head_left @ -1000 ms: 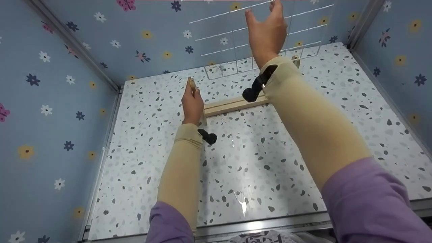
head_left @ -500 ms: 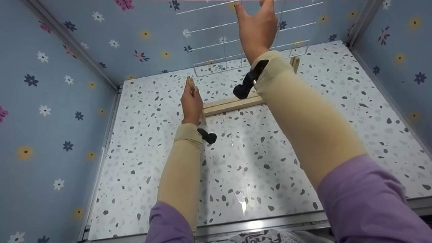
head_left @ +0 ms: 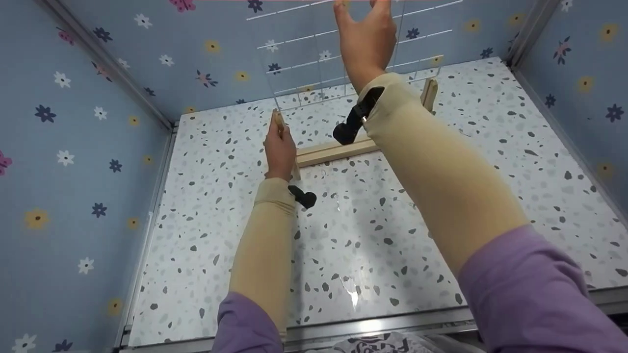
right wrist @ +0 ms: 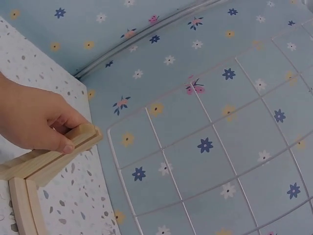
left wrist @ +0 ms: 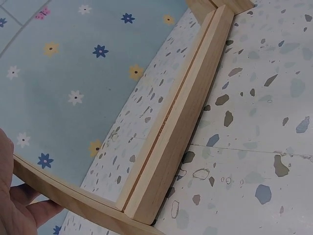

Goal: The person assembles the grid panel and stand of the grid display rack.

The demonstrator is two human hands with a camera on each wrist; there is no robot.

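Note:
A pale wooden stand has a grooved crossbar (head_left: 338,151) between two upright end pieces. My left hand (head_left: 279,153) holds the left end piece; in the left wrist view its fingers (left wrist: 44,210) curl under the curved edge. The right wrist view shows this left hand (right wrist: 39,120) pinching the end piece's top (right wrist: 88,134) between thumb and fingers. At the top of the head view, my right hand (head_left: 368,46) holds a white wire grid (right wrist: 163,150) upright above and behind the stand. The right fingertips are cut off. The grid's lower left corner comes close to the left end piece.
The far end piece (head_left: 429,94) stands past my right forearm. A speckled white tabletop (head_left: 211,245) lies under the stand, with flowered blue panels (head_left: 78,186) at the back and sides. A metal rail (head_left: 314,336) runs along the front edge.
My right hand has moved left with the wire grid, bringing its lower left corner near the left end piece. More of the far end piece shows. My left hand stays in place.

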